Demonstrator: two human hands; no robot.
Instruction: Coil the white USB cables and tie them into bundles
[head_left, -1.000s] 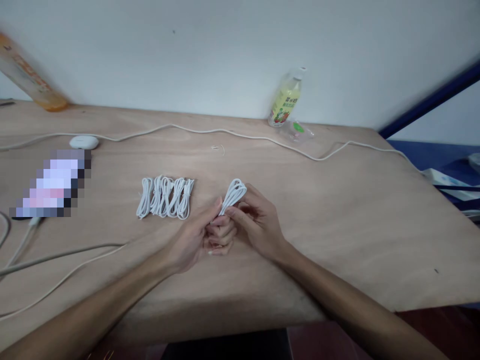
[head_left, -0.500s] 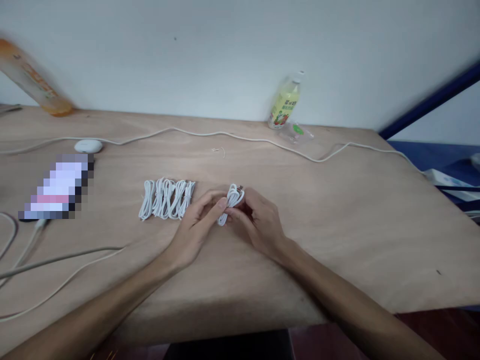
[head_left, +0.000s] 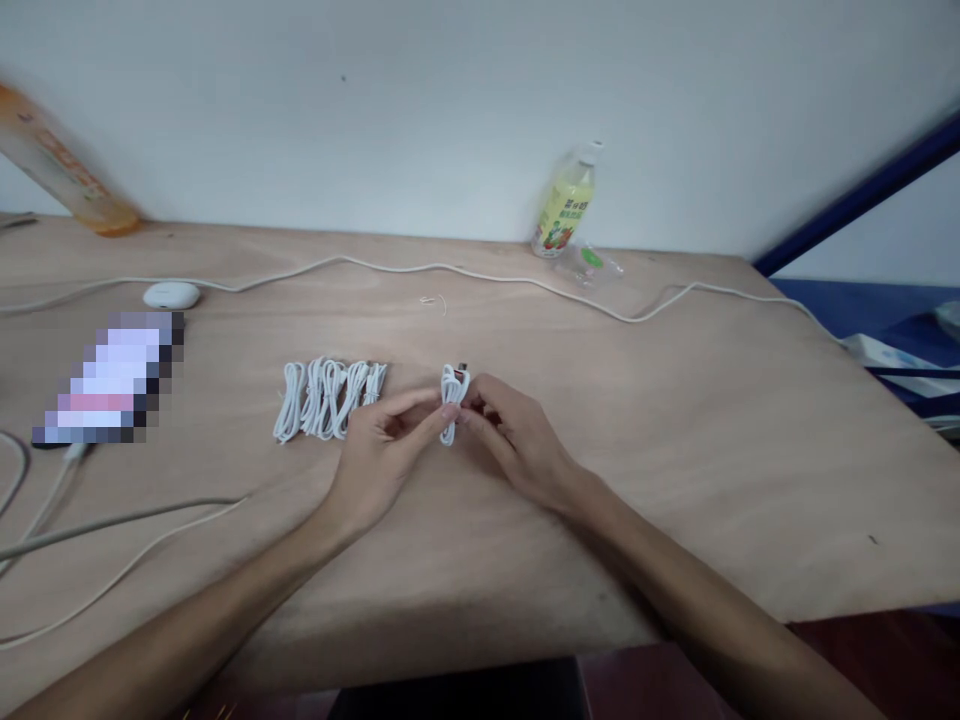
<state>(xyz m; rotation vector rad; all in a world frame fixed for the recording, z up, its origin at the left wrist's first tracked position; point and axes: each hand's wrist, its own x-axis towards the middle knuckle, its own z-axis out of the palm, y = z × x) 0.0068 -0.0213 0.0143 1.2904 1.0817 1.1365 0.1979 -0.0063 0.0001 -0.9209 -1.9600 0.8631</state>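
Now, your left hand (head_left: 375, 450): thumb pressed over the middle of a white cable bundle (head_left: 452, 382), pinching it, with the index finger extended toward its left side.
Your right hand (head_left: 521, 440): thumb and fingers brought close together at the bundle's right edge; you cannot tell from this view whether they grip it.
Held bundle: upright between your hands, loops at the far end, a dark plug (head_left: 462, 367) at its far right.
Row of bundles (head_left: 326, 400): white coiled cables side by side on the table (head_left: 675, 430), left of your held one, the right end partly behind your left hand.
Far side: thin bits (head_left: 433, 301), then a long white cable (head_left: 442, 266); behind it, right of your hands, a yellow bottle (head_left: 564, 212) beside a clear packet (head_left: 589, 265).
Left side: a pixelated device (head_left: 112, 385) near a white case (head_left: 171, 295).
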